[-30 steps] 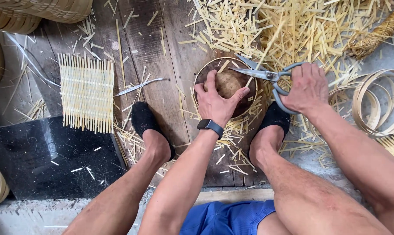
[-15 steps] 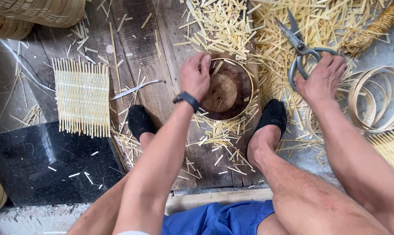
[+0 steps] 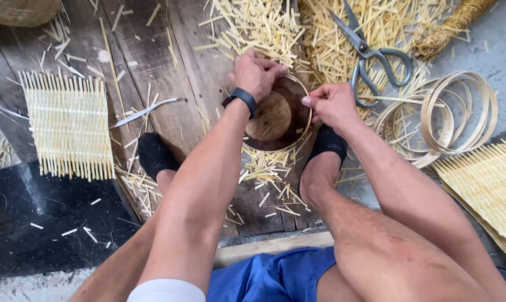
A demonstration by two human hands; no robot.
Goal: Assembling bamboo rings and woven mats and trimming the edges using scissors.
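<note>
Both hands' fingers pinch the round wooden form's (image 3: 271, 116) bamboo rim: left hand (image 3: 255, 72) far, right hand (image 3: 331, 103) near

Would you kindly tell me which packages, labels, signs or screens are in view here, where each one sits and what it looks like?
Wrist device: on the left wrist, just behind the left hand; a black band with a small dark rectangular face, nothing readable on it.
No packages, labels or signs show among the bamboo strips, scissors and woven mats.
</note>
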